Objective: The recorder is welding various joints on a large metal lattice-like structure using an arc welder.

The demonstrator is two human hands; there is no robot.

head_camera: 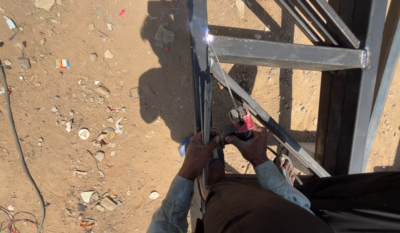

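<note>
The setting is open sandy ground point(122, 164) littered with stones and scraps, with a dark cable point(16, 138) running along the 9 o'clock edge. A steel frame point(286, 54) of welded bars occupies the area from 12 to 3 o'clock. The right hand point(251, 146) is closed around a red-jawed electrode holder point(242, 121), which clamps a thin welding rod point(223, 75). The rod slants up toward 11 o'clock so that its tip meets the joint where the upright bar point(199, 64) and the horizontal bar touch; a bright arc point(208, 38) shows at that point. The left hand point(202, 153) is closed around the upright bar together with a bundle of spare rods point(206, 108) lying along it, just beside the right hand. This grip appears to brace the body against the frame and keep spare rods within reach. A sandalled foot point(286, 166) rests at 5 o'clock near a diagonal bar point(269, 123).
</note>
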